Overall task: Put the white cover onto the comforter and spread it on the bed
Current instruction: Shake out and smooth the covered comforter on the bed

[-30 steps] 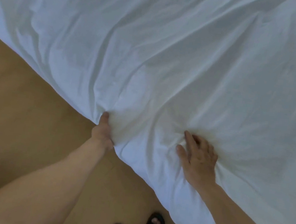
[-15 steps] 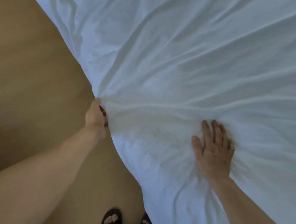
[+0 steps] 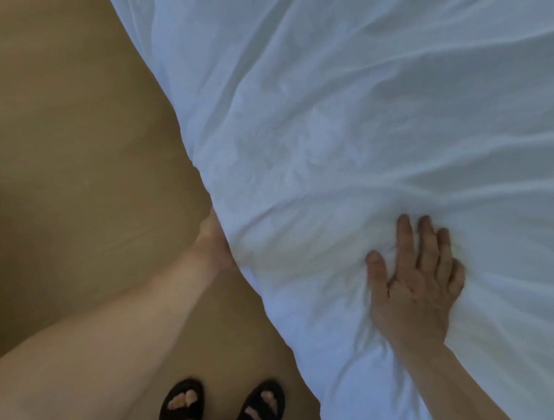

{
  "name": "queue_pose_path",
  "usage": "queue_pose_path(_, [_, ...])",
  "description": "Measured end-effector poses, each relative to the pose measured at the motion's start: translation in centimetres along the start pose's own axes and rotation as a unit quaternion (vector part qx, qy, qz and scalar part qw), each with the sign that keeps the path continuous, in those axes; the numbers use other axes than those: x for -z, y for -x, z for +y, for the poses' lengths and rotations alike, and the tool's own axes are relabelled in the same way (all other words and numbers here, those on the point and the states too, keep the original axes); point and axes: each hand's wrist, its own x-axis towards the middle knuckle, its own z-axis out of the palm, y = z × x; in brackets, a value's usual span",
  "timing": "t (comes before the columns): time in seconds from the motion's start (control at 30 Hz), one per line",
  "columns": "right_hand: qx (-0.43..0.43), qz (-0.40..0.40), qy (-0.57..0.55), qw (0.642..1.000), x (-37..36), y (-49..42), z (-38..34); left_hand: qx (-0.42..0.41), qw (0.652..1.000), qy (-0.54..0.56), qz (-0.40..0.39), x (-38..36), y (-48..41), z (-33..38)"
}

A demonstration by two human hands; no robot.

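I judge the wrinkled white fabric cover (image 3: 347,114), draped over the bed's near edge, soft and light, my right hand (image 3: 414,286) pressing it flat-fingered, my left hand (image 3: 212,244) at the hem (fingers hidden, I cannot tell its hold), where I'd pull.

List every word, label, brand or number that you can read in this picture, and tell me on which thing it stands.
There is no readable text in this view.
White cover: plain wrinkled fabric, with no tag or print showing.
Black sandals: no brand mark can be seen; the straps are slightly blurred.
Floor: plain brown surface with no sign or marking.
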Motion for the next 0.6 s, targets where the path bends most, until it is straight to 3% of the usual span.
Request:
queue_pose_path(0.1, [0.06,-0.002,-0.003,0.998,0.4,-1.3,-2.5,-0.071,0.997,0.033,0.0,-0.7,3.2,4.6])
queue_pose_path(0.2, [0.099,-0.043,0.01,0.994,0.6,-3.4,-5.1,-0.12,0.987,0.01,0.107,0.5,4.7,8.6])
queue_pose_path(0.3, [0.095,-0.079,0.013,0.992,0.3,-4.5,-5.6,-0.168,0.932,-0.14,0.29,3.8,6.6,9.6])
queue_pose_path(0.37, [0.09,-0.072,0.005,0.993,0.3,-4.4,-5.3,-0.188,0.888,-0.214,0.362,5.0,7.6,9.0])
queue_pose_path(0.43, [0.085,-0.069,0.008,0.994,0.3,-4.5,-5.2,-0.181,0.904,-0.192,0.337,4.3,7.4,8.5])
queue_pose_path(0.53, [0.085,-0.081,0.003,0.993,0.3,-4.8,-5.9,-0.111,0.972,-0.056,0.199,2.3,7.6,9.1])
queue_pose_path(0.6, [0.104,-0.061,-0.016,0.993,0.4,-5.4,-6.9,-0.105,0.987,-0.014,0.121,2.1,7.2,10.2])
